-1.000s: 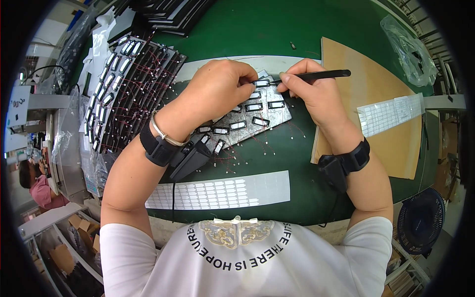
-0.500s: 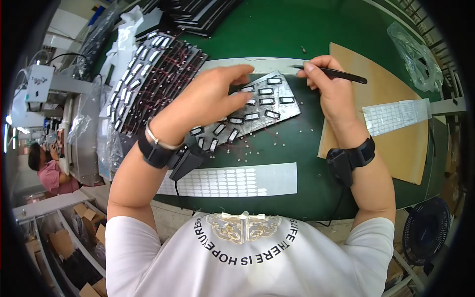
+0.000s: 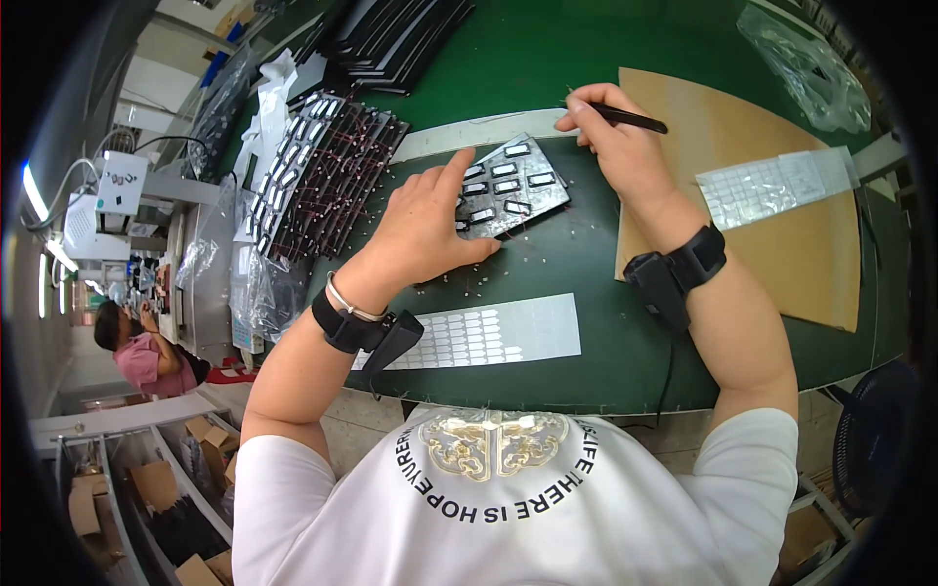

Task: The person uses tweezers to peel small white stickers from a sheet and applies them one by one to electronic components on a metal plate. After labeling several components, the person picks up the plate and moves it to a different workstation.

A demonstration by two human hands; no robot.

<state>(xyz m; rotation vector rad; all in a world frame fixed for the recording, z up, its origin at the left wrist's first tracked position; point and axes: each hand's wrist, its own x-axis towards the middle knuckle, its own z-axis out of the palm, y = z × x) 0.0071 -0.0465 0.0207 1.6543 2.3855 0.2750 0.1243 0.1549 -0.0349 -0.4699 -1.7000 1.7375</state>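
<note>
left hand [image 3: 418,223] spread wide, thumb and fingers apart, around the left end of the grey plate [image 3: 549,198] with small black-rimmed modules; can't tell if it's touching. right hand [image 3: 614,137] pinched on slim black tool [image 3: 637,119], clear of the plate. plate lies tilted on green table [image 3: 586,264], between the hands.

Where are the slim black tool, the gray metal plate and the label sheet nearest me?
Slim black tool [image 3: 637,119]: head view, on its shaft.
Gray metal plate [image 3: 545,199]: head view, on a bare patch near its right corner.
Label sheet [image 3: 481,334]: head view, around the middle of its visible surface.
</note>
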